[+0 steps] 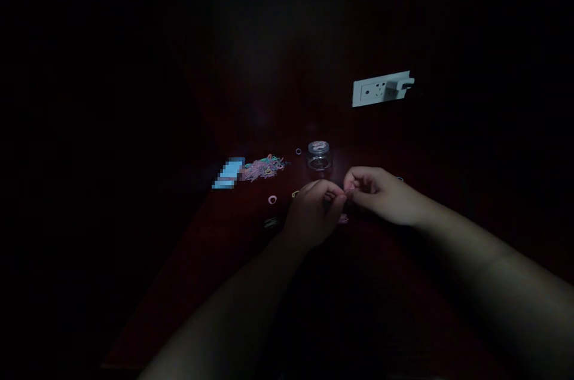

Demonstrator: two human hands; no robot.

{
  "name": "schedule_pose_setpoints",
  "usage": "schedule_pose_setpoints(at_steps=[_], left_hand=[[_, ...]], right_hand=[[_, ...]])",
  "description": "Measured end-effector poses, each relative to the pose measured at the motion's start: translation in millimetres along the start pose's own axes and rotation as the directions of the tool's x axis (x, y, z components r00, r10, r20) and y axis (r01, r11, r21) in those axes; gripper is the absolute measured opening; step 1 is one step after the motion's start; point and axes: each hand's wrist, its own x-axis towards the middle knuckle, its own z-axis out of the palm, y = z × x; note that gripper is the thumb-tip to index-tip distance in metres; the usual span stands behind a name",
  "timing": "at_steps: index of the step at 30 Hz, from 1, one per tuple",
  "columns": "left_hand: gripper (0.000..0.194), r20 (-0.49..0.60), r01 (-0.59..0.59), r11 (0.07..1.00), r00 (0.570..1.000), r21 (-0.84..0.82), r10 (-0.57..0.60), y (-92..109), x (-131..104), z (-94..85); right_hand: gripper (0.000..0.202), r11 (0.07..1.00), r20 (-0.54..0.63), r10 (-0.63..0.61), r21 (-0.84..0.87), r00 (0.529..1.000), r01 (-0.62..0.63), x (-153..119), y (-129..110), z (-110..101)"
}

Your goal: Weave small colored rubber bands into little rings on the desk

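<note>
My left hand (314,212) and my right hand (376,193) meet above the dark red table, fingertips pinched and almost touching. A thin pinkish trace shows at the right fingertips, but what they pinch is too small and dim to name. Partly hidden below the fingers lie a few pink hair ties (343,219). Just left of my left hand are a yellow hair tie (295,194), a pink hair tie (272,200) and a small pale green bunch (271,222). Beyond the hands stands a clear round jar (318,161) with its lid (318,146) on.
A heap of coloured hair ties (264,168) lies at the back left, beside a pixelated light-blue object (228,173). One pale ring (298,151) sits near the jar. A wall socket (380,90) holds a white plug (400,86). Surroundings are very dark.
</note>
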Motion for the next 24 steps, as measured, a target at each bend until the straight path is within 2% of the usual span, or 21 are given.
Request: schedule_pose_setpoints(at_steps=[3, 5, 11, 17, 24], left_hand=[[0.008, -0.058, 0.036, 0.999, 0.998, 0.026, -0.035, -4, 1, -0.7], [0.008, -0.056, 0.050, 0.998, 0.997, 0.037, -0.048, -5, 2, -1.2], [0.007, 0.043, -0.021, 0.999, 0.999, 0.030, 0.019, -1, 2, -2.7], [0.009, 0.062, -0.031, 0.999, 0.998, 0.034, 0.029, -3, 1, -0.6], [0.008, 0.072, -0.037, 0.999, 0.997, 0.013, 0.036, -3, 1, 0.9]], right_hand=[[0.015, 0.999, -0.078, 0.008, 0.048, 0.997, -0.004, 8, -1, 7], [0.018, 0.997, -0.106, -0.002, 0.081, 0.994, 0.011, 6, 3, 9], [0.023, 0.993, -0.095, 0.003, 0.118, 0.995, 0.009, -9, 15, 0], [0.026, 0.990, -0.081, 0.046, 0.138, 0.996, -0.034, -9, 21, -7], [0.025, 0.998, -0.018, 0.047, 0.034, 0.999, -0.046, -11, 20, -23]])
